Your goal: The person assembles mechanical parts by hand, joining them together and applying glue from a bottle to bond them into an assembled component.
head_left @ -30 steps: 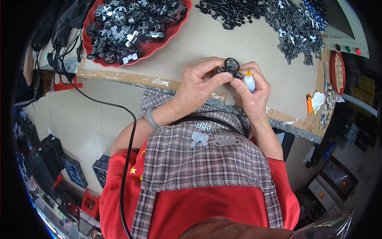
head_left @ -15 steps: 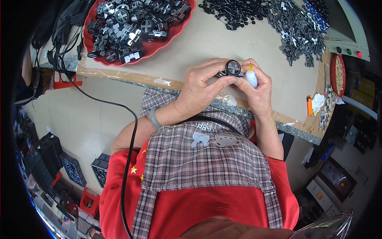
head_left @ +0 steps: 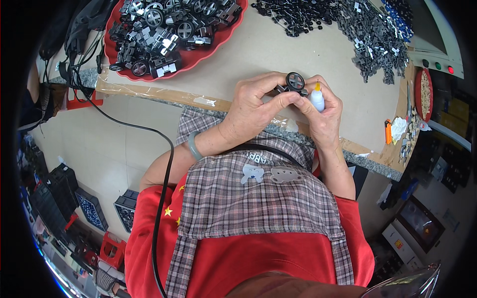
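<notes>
Between the fingers and thumb of my left hand is a small black part with a round wheel. The wheel's face has a grey cross and points toward me. My right hand is curled around a small white squeeze bottle with a yellow tip, held upright. Its thumb meets my left thumb below the wheel, and its fingertips are close to the black part. The fingers hide most of that part behind the wheel.
A red scalloped tray full of similar wheeled parts stands at the far left. Heaps of small black pieces and grey pieces lie at the back. An orange lighter and a crumpled white tissue rest at the right edge.
Both hands have shifted very slightly right with the wheeled part and the bottle. The wheel sits a little higher and is tilted slightly differently. Both grips stay the same.
</notes>
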A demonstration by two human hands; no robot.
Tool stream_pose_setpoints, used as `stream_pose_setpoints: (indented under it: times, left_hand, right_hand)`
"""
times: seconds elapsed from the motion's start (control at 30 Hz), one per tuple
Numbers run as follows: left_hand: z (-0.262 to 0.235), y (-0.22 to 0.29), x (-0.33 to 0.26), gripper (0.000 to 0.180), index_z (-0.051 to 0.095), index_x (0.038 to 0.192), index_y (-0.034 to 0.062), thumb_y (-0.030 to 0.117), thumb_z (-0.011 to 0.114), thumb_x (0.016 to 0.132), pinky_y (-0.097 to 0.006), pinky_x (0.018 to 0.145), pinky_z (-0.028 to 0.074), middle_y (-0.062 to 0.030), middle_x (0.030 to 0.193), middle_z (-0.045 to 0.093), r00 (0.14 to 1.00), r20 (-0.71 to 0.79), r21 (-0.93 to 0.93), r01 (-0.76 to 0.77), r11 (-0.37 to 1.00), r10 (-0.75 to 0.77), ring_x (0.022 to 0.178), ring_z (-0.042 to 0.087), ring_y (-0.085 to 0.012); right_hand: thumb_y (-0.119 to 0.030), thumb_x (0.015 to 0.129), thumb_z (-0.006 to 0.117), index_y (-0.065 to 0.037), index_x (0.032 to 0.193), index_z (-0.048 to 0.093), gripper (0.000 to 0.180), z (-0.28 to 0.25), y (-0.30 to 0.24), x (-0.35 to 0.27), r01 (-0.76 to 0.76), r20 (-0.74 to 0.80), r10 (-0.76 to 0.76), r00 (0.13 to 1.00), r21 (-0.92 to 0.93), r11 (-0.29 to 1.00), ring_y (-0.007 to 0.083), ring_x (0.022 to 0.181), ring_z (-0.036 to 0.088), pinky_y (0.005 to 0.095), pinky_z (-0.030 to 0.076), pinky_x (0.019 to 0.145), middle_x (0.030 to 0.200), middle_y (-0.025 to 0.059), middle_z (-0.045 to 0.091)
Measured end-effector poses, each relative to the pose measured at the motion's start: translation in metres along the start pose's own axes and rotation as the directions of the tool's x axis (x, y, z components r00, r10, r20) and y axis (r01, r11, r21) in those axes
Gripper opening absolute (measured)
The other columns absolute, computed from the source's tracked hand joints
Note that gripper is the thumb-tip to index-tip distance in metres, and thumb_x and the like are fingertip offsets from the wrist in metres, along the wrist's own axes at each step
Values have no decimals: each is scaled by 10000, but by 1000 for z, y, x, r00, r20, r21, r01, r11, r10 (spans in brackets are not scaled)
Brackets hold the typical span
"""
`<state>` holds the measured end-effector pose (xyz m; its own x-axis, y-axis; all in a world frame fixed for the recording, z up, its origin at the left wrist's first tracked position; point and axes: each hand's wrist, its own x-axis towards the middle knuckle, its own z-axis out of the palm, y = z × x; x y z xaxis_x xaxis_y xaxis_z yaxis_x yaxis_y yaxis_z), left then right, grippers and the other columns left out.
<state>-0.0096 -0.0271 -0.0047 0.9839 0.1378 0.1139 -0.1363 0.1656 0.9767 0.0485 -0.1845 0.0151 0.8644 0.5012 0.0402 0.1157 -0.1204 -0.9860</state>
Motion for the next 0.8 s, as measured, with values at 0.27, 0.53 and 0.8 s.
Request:
stream_pose_setpoints:
  times: [0.27, 0.53, 0.8]
  left_hand:
    - [-2, 4, 1, 270, 588, 1100, -43, 35, 631, 846, -258, 845, 520, -102, 1107, 559, 999, 10, -64, -45, 997, 45, 947, 607, -154]
    - [0, 6, 3, 250, 581, 1083, -63, 2, 628, 846, -253, 871, 526, -73, 1104, 513, 997, -20, -272, 70, 960, -78, 980, 596, -150]
    - [3, 3, 3, 265, 578, 1075, -83, 4, 642, 834, -248, 846, 541, -87, 1090, 529, 999, -34, -174, 26, 984, -32, 972, 595, -148]
  right_hand:
    - [-63, 802, 703, -2, 925, 634, 154, -12, -6, 6, -252, 113, 229, 967, 297, 921, 45, 677, 504, 166, 406, 559, 835, 1, 547]
    - [-17, 762, 731, -11, 924, 626, 193, 9, -11, 5, 67, -239, -68, 969, -12, 998, 97, 760, 567, 207, 465, 644, 895, 37, 578]
    - [7, 727, 735, -24, 883, 614, 200, 8, -9, 4, 106, -192, -148, 970, -210, 972, 133, 832, 582, 251, 478, 714, 916, 60, 584]
